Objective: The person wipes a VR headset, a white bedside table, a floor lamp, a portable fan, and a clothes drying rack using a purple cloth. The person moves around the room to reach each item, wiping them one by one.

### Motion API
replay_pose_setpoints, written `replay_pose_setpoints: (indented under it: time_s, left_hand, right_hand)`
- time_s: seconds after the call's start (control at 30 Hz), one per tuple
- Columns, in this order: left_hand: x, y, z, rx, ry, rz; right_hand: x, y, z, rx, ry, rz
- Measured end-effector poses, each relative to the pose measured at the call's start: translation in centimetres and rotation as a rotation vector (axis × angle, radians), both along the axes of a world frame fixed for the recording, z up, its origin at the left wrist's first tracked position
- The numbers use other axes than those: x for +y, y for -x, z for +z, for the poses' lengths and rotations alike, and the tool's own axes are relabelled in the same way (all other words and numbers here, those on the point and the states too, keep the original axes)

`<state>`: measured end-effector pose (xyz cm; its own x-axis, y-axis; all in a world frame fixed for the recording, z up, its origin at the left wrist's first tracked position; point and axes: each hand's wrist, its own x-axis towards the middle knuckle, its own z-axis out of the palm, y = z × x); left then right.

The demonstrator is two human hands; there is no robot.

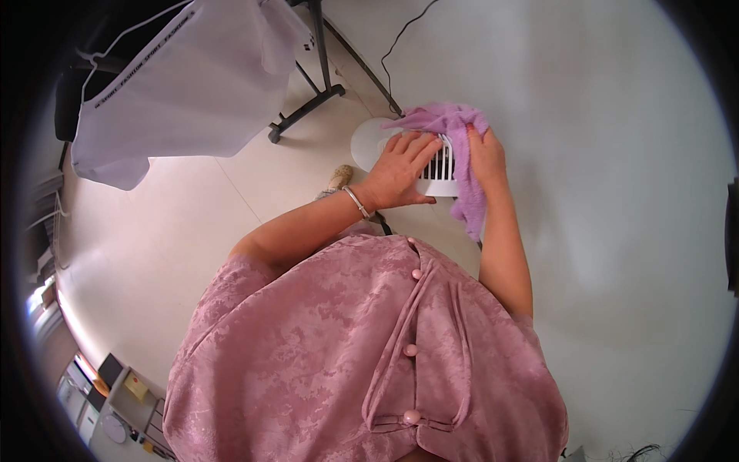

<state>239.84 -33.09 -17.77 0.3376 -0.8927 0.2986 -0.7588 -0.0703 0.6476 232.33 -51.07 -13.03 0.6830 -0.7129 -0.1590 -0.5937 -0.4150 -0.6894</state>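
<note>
Before me stands a white slatted appliance (437, 187), perhaps a fan or heater, with dark parts behind its slats. Beside it shows a rounded white part (368, 144), possibly its base. My left hand (398, 170) spans the top of the appliance, fingers spread over its far side and thumb at the near edge. A purple plush cloth (470, 167) drapes over the right and far edges of the slats. Gripped in my right hand (488, 156), the cloth is pressed against the appliance's right side.
A pale wall (594, 173) rises close on the right, with a black cord (385, 58) running near its foot. At upper left, a white garment (202, 86) hangs by a black-legged stand (306, 112). My shoe (342, 175) is on the tiled floor (173, 242).
</note>
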Motion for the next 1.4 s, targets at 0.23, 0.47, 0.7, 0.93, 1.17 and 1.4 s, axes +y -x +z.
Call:
replay_pose_setpoints:
  time_s: [0.23,0.47,0.7,0.93,1.17,1.4]
  left_hand:
    - [0.3,-0.5,0.1,0.058,-0.013,-0.099]
    - [0.2,-1.6,-0.8,0.029,-0.013,-0.133]
    - [-0.4,-0.4,-2.2,-0.050,0.088,-0.028]
    - [0.4,0.9,-2.2,-0.041,0.044,0.076]
    - [0.7,1.1,-0.7,0.159,-0.050,0.148]
    - [0.4,0.7,-1.7,0.161,-0.076,0.140]
  right_hand:
    - [-8.5,-2.3,-5.1,0.244,-0.345,0.008]
    - [-8.3,-7.5,-6.2,0.501,-0.157,0.322]
    - [-6.3,-13.5,-10.6,0.853,-0.349,0.885]
    - [-1.6,-15.9,-6.4,0.929,-0.553,1.120]
    - [-8.0,-13.2,-6.0,0.643,-0.919,0.776]
    - [-14.8,-3.3,-14.2,0.367,-1.263,0.156]
